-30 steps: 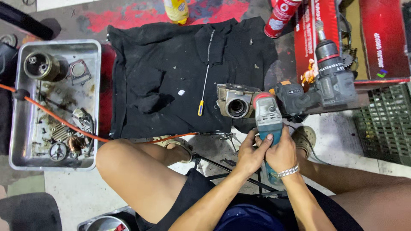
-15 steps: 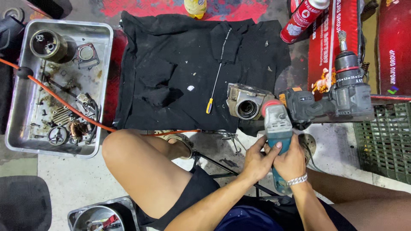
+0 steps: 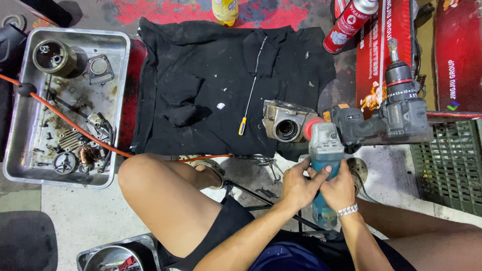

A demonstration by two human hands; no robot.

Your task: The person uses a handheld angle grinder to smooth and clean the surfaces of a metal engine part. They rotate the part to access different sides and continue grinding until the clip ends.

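Person sitting on the floor, knees apart, working over a teal angle grinder (image 3: pixel 325 150) that is lying lengthwise between the legs, its grey head pointing away toward a black cloth (image 3: pixel 201 85). Both hands are wrapping the grinder's body just behind the head: left hand (image 3: pixel 297 184) closing around its left side with the thumb lying across the top, right hand (image 3: pixel 339 188) closing around the right side, fingers curled tight on the casing; a metal bracelet (image 3: pixel 347 210) is sitting on the right wrist. The tool's rear end is showing below the hands, toward the lap. Directly ahead of the grinder head, a grey metal engine part (image 3: pixel 286 120) with a round bore is resting on the cloth's near edge, just beside a red cap-like piece at the grinder's nose. A cordless drill (image 3: pixel 389 118) is lying just to the right, touching or nearly touching the grinder head; cannot tell which. A yellow-handled screwdriver (image 3: pixel 249 106) is lying on the cloth, well left of the hands. A red spray can (image 3: pixel 350 25) is lying tilted at the cloth's far right corner. A steel tray (image 3: pixel 118 55) of small engine parts is sitting far left, an orange cable (image 3: pixel 75 128) crossing it
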